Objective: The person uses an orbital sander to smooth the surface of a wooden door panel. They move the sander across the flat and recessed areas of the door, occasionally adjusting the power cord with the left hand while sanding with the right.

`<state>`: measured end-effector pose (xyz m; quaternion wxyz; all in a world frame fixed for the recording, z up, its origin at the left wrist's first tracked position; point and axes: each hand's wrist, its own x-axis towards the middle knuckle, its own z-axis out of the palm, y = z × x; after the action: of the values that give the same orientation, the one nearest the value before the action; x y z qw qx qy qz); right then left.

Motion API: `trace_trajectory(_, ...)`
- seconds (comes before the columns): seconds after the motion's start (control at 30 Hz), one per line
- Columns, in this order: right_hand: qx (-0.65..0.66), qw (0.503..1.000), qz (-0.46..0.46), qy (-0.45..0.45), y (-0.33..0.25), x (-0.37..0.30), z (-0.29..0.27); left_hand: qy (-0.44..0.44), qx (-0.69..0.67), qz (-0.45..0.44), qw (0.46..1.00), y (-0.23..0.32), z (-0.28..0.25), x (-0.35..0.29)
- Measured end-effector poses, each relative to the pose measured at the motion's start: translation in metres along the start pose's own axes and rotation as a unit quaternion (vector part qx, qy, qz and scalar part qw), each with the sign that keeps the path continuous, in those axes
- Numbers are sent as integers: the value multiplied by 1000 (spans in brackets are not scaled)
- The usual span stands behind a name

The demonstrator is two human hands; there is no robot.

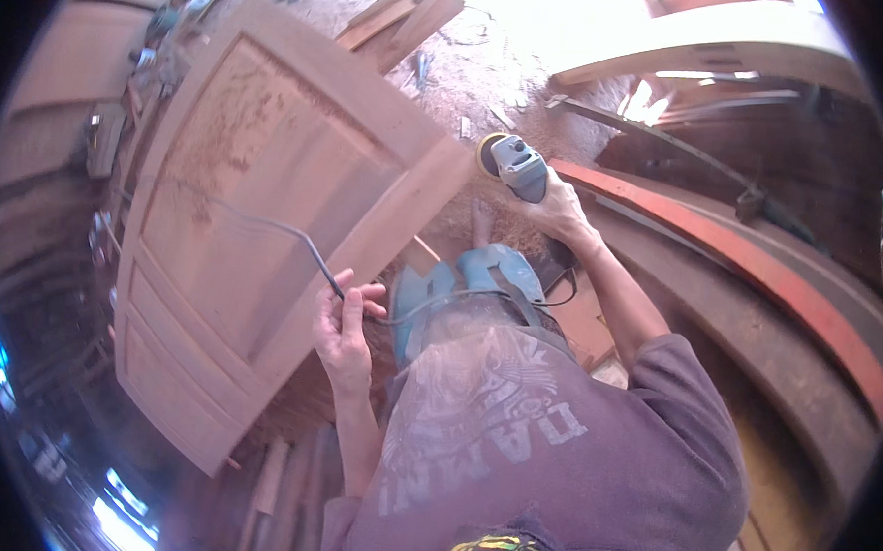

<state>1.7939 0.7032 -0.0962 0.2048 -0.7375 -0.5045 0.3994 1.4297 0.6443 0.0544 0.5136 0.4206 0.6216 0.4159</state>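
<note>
My right hand (pixel 559 211) is wrapped round the grey body of a disc sander (pixel 523 170). A round yellow-edged pad (pixel 488 155) shows at the tool's far left side, apart from the wood. In my left hand (pixel 345 329), a dark power cord (pixel 297 231) runs between thumb and fingers. It arcs up over the door and also trails across my lap to the right. A pale wooden panel door (pixel 385 214) lies tilted at my left, with brown sawdust (pixel 242 107) scattered over its upper panel.
Long metal beams, one with an orange-red edge (pixel 716 234), run along my right side. Wood offcuts (pixel 406 26) lie beyond the door's far corner. Shavings cover the bright ground (pixel 477 62) ahead. Several timber lengths (pixel 279 499) lie at the lower left.
</note>
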Motion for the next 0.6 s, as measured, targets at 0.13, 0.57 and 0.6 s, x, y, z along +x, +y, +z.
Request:
trace_trajectory(0.13,-36,994,-2,-100,-41,-18,21,36,-32,-19,999,0,6,-10)
trace_trajectory(0.57,-175,972,-60,-143,-84,-12,101,-6,-40,21,999,-8,-33,2)
trace_trajectory(0.6,-187,972,-54,-130,-79,-8,89,-7,-40,19,999,-10,-35,3)
